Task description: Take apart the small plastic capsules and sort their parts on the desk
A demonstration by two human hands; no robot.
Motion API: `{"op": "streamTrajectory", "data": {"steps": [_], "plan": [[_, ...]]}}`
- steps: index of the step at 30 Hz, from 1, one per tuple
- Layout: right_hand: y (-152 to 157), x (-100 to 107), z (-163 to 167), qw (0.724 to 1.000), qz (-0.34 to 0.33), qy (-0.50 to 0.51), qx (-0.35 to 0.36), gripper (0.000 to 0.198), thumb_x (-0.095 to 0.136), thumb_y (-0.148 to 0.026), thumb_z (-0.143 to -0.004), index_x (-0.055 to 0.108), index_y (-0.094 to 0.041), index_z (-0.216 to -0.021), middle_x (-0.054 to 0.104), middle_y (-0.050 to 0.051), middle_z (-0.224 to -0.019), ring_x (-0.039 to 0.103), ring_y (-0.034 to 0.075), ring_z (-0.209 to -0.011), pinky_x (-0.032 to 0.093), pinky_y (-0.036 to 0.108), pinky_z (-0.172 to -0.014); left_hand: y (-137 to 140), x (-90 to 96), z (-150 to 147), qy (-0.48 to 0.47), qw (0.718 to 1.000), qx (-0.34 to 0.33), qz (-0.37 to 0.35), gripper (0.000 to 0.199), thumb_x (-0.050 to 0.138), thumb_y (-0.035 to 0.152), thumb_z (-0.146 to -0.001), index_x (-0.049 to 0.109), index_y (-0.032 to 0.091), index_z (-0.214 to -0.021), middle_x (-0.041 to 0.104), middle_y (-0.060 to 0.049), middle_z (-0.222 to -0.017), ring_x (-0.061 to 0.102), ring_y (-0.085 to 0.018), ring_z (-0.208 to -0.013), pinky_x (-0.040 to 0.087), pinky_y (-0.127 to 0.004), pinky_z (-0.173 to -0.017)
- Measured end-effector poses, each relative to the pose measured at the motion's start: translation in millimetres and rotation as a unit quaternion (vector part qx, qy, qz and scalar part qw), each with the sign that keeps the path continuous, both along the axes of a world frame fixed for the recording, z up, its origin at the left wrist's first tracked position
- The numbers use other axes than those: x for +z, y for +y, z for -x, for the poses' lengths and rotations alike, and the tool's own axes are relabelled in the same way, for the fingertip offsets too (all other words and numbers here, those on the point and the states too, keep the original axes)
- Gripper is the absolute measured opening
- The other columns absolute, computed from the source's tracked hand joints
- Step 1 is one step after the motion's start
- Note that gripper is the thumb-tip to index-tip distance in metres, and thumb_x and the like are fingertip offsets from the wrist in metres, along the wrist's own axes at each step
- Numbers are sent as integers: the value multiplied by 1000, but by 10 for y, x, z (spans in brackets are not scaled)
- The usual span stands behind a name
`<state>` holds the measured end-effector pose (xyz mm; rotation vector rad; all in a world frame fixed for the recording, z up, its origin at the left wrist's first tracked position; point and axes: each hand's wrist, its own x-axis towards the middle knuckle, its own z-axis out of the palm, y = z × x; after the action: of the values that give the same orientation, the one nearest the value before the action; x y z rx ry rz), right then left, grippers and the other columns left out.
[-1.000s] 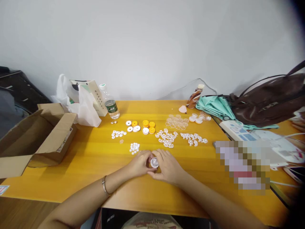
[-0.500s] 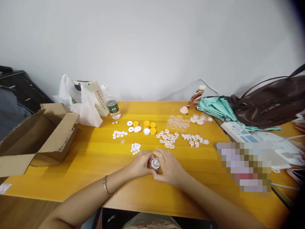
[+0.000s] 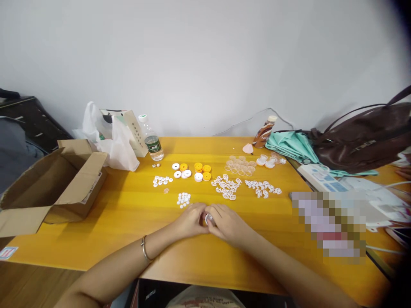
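My left hand (image 3: 192, 220) and my right hand (image 3: 226, 223) meet near the front of the table, both closed around a small round white plastic part (image 3: 208, 217). Fingers cover most of that part, and my right thumb lies over its top. Ahead of my left hand is a cluster of small white discs (image 3: 183, 199). Beyond my right hand lie white openwork plastic pieces (image 3: 227, 188) and small white curved pieces (image 3: 263, 186). White round caps (image 3: 198, 176) and yellow round caps (image 3: 207, 176) sit farther back, with clear plastic cups (image 3: 242, 166) to their right.
An open cardboard box (image 3: 75, 201) stands at the left, near a white plastic bag (image 3: 117, 147) and a water bottle (image 3: 154, 145). A brown drink bottle (image 3: 265, 132), teal cloth (image 3: 290, 145) and dark bag (image 3: 362, 141) are at the right. A power strip (image 3: 321, 177) lies there too.
My right thumb and fingers have closed in over the round white part, covering more of it. Both hands stay in about the same place.
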<state>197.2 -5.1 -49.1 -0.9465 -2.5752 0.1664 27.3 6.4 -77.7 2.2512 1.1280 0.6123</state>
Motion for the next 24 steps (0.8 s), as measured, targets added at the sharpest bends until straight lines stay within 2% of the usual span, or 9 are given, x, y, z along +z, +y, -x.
{"op": "streamTrajectory", "data": {"steps": [5, 7, 10, 13, 15, 17, 20, 24], "plan": [[-62, 32, -2, 992, 89, 86, -5, 9, 44, -20, -84, 47, -19, -92, 58, 4, -81, 55, 15, -70, 45, 27, -65, -26, 44, 1, -2, 1000, 2, 4, 18, 63, 23, -63, 49, 16, -72, 51, 1, -69, 46, -12, -65, 33, -22, -61], [-31, 106, -77, 983, 100, 150, -35, 14, 46, -24, -84, 46, -20, -97, 59, 4, -84, 57, 15, -73, 47, 27, -67, -44, 73, 6, -3, 1000, 2, 9, 19, 63, 24, -65, 50, 16, -75, 52, 2, -70, 47, -11, -65, 34, -22, -61], [199, 219, -358, 953, 60, 254, -155, 27, 50, -32, -82, 44, -19, -106, 60, 6, -90, 58, 16, -77, 48, 30, -70, -62, 112, 16, -5, 1000, 0, 25, 22, 64, 28, -66, 52, 17, -80, 54, 2, -72, 47, -11, -66, 35, -21, -61], [634, 233, -829, 908, 37, 301, -288, 38, 56, -38, -76, 46, -18, -107, 60, 8, -91, 58, 16, -69, 48, 31, -65, -63, 128, 19, -3, 999, -1, 34, 23, 65, 29, -66, 52, 17, -81, 55, 1, -73, 48, -11, -67, 36, -21, -62], [946, 170, -1163, 876, 44, 300, -374, 37, 59, -39, -72, 50, -17, -101, 61, 6, -86, 56, 16, -63, 47, 31, -63, -60, 126, 16, -2, 999, -1, 34, 23, 65, 29, -66, 52, 17, -80, 55, 2, -73, 48, -11, -66, 36, -21, -61], [1205, 76, -1431, 860, 75, 244, -442, 31, 61, -35, -69, 53, -17, -92, 62, 5, -80, 54, 15, -58, 46, 32, -63, -57, 120, 13, -3, 999, -3, 31, 22, 65, 29, -66, 52, 17, -80, 55, 2, -73, 47, -11, -66, 36, -22, -61], [1441, -60, -1636, 861, 104, 188, -461, 25, 61, -30, -66, 55, -16, -85, 61, 5, -80, 55, 16, -63, 44, 31, -65, -55, 106, 16, -8, 1000, -4, 24, 23, 65, 29, -66, 52, 17, -80, 55, 2, -74, 48, -11, -67, 36, -22, -62], [1555, -158, -1646, 874, 102, 158, -447, 25, 61, -27, -65, 55, -15, -86, 59, 6, -80, 55, 18, -68, 44, 32, -67, -53, 94, 27, -6, 1000, -7, 23, 24, 66, 30, -66, 52, 17, -80, 55, 2, -74, 48, -11, -68, 36, -22, -62]]}}
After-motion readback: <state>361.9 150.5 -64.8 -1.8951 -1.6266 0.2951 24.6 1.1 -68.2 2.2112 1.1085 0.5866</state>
